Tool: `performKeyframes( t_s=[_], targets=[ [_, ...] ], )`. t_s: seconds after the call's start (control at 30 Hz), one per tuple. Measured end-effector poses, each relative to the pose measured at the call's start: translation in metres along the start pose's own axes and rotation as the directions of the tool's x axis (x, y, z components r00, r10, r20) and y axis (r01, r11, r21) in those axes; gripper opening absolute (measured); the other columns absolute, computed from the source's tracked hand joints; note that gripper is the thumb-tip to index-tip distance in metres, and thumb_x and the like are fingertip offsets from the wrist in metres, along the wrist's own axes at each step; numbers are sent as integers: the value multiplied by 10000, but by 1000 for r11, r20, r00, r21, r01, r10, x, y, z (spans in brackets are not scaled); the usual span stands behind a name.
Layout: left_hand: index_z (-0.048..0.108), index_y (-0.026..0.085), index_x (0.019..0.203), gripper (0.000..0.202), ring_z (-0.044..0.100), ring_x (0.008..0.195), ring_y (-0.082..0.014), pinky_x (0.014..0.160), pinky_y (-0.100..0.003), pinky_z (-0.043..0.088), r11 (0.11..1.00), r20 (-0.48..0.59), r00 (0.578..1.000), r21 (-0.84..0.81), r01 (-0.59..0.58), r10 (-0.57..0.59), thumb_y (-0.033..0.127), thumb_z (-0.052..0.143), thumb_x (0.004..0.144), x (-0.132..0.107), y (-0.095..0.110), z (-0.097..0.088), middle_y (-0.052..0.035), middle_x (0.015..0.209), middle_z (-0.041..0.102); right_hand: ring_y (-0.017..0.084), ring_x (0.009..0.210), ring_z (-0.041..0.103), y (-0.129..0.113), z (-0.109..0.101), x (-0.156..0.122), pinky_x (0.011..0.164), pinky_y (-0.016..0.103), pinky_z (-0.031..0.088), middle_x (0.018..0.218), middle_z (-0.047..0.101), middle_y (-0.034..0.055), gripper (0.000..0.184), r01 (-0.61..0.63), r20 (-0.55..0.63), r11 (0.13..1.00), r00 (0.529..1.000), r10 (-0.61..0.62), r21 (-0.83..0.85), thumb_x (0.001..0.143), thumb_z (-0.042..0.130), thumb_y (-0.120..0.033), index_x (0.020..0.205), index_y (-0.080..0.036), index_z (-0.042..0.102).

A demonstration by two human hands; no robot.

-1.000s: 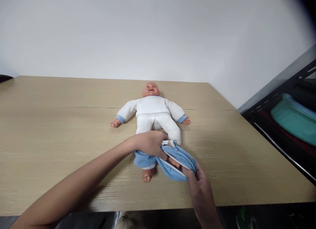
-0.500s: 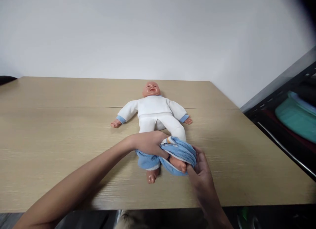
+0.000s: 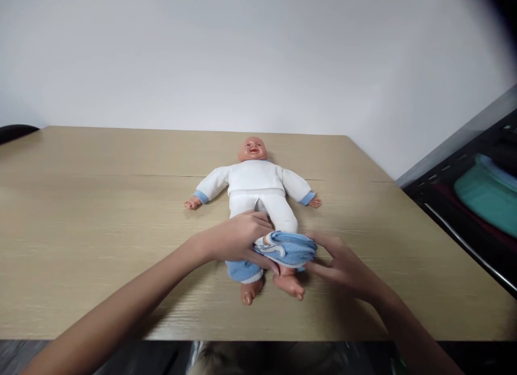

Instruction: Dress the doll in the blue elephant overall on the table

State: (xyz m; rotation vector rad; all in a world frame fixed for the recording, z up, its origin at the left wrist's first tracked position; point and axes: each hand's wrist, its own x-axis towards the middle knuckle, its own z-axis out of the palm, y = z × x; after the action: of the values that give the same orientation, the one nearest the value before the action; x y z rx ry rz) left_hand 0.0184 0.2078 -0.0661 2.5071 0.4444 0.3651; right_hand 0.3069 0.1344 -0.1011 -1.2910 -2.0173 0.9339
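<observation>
On the table [image 3: 121, 229], doll [image 3: 256, 175] lies face up, feet toward the person, blue pants [image 3: 293, 248] around its lower legs. Done, by my read: both feet [image 3: 290, 286] out through the leg openings. Left: pants sit low, nothing blue over thighs or waist, one leg bunched up. Left hand [image 3: 242, 237] clamped on the pants' inner side, right hand [image 3: 343, 264] pinching the outer side. In the way: the bunched folds; left hand also hides part of the other leg. Green tub [image 3: 484, 197] on the rack off right, well apart.
</observation>
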Motion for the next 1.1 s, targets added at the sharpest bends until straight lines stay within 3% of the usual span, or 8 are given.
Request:
performKeyframes(
  t_s=[0.13, 0.23, 0.4, 0.53, 0.7, 0.9, 1.0, 1.1],
  targets=[
    [718, 182, 1177, 614, 589, 1140, -318, 1024, -434, 451, 991, -147, 986, 87, 97, -84, 693, 825, 854, -21, -1, 3, -126, 1208, 700, 283, 962, 725, -9, -13, 13, 896, 390, 588, 1079, 798, 54, 273, 81, 141, 996, 987, -75, -37, 908, 834, -418, 1108, -236, 795],
    [673, 209, 1319, 728, 517, 1318, -363, 1130, -481, 439, 979, -231, 962, 105, 175, -148, 739, 807, 838, -41, -5, 1, -157, 1409, 619, 301, 1156, 684, -14, -20, 17, 1022, 404, 560, 1246, 735, 78, 420, 122, 216, 987, 972, -96, -108, 930, 821, -476, 1263, -239, 724],
    [657, 243, 1294, 498, 364, 1543, -389, 1251, -535, 377, 969, -229, 945, 25, 246, -234, 585, 781, 954, -72, -9, -1, -144, 1654, 441, 268, 1271, 615, -15, -30, 21, 1115, 368, 486, 1324, 639, 68, 244, 157, 317, 983, 941, -119, -97, 1049, 687, -478, 1177, -271, 680],
    [669, 247, 1178, 307, 420, 1529, -346, 1284, -520, 348, 960, -276, 921, -130, 246, -274, 458, 780, 985, -79, -10, 2, -100, 1634, 487, 254, 1243, 600, -7, -30, 32, 1117, 365, 443, 1287, 628, 51, 186, 167, 242, 985, 958, -151, -49, 1059, 684, -452, 1112, -274, 669],
    [651, 239, 1243, 264, 558, 1403, -285, 1230, -450, 420, 925, -398, 865, -340, 172, -307, 375, 723, 1029, -69, -22, 9, -104, 1447, 617, 233, 1093, 610, 7, -21, 56, 984, 351, 481, 1175, 623, 40, 201, 158, 158, 972, 970, -186, 173, 1054, 675, -453, 1125, -266, 673],
    [620, 208, 1091, 266, 602, 1161, -236, 1047, -361, 490, 814, -435, 762, -544, 202, -480, 460, 683, 1034, -63, -42, 16, -70, 1211, 615, 262, 1144, 631, 28, 3, 75, 1011, 369, 509, 1177, 689, 31, 320, -32, 99, 874, 995, -18, 485, 950, 786, -472, 1200, -280, 732],
    [622, 217, 1080, 283, 582, 1195, -237, 1039, -347, 490, 805, -405, 778, -555, 208, -480, 467, 728, 1004, -70, -48, 22, -71, 1261, 568, 306, 1237, 658, 37, 19, 75, 1135, 438, 471, 1248, 755, 46, 404, -114, 58, 739, 993, 100, 664, 890, 821, -472, 1242, -282, 761],
    [664, 225, 1146, 335, 522, 1380, -297, 1177, -406, 440, 808, -344, 822, -548, 217, -454, 474, 786, 959, -79, -50, 27, -101, 1441, 502, 340, 1245, 695, 38, 34, 74, 1189, 504, 451, 1242, 802, 57, 428, -178, 79, 591, 979, 190, 787, 860, 825, -457, 1247, -280, 775]
  ],
)
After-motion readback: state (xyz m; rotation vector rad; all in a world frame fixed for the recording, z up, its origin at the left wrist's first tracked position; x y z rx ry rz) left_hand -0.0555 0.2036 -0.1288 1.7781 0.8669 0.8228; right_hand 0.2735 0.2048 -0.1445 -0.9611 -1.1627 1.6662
